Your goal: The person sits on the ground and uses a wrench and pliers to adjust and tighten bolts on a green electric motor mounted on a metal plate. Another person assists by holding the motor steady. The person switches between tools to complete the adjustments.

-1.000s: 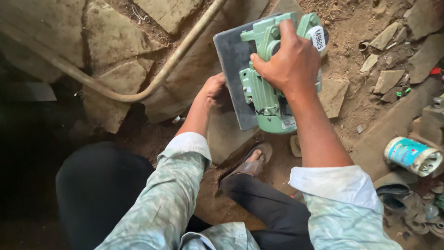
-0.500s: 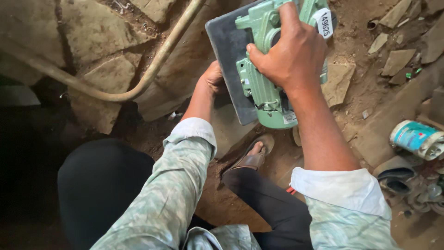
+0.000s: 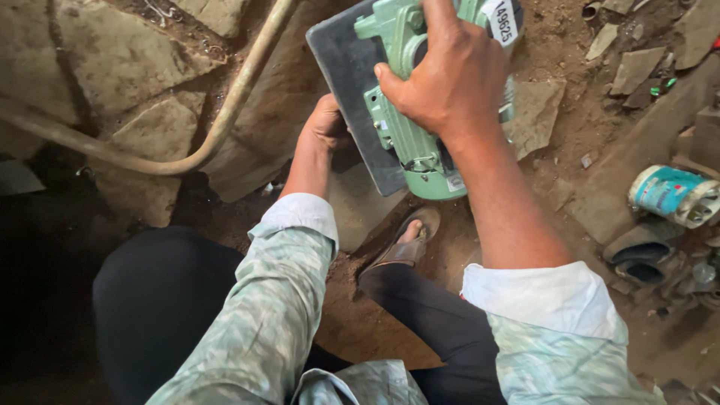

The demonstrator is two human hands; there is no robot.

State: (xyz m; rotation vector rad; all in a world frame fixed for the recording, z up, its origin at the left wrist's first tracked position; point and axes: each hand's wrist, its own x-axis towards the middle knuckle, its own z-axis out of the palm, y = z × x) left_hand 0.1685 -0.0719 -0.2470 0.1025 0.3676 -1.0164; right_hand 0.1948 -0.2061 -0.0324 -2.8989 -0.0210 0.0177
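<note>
Far left, the bent pipe (image 3: pixel 225 120) curves over cracked stone; the left hand (image 3: pixel 326 124) curls under the grey base plate's (image 3: pixel 337 67) edge, which has climbed toward the frame top; the right hand (image 3: pixel 450 79) wraps tight around the green power tool (image 3: pixel 409 146); rubble and a tin (image 3: pixel 671 193) crowd the right, open dirt below.

The top of the pale green power tool (image 3: pixel 409 112) with its dark flat base plate runs off the upper edge. The right hand (image 3: pixel 450 79) covers the tool's handle. The left hand (image 3: pixel 326 127) has its fingers tucked behind the base plate, out of sight. The curved tan hose (image 3: pixel 225 120) leaves the frame at both ends.
</note>
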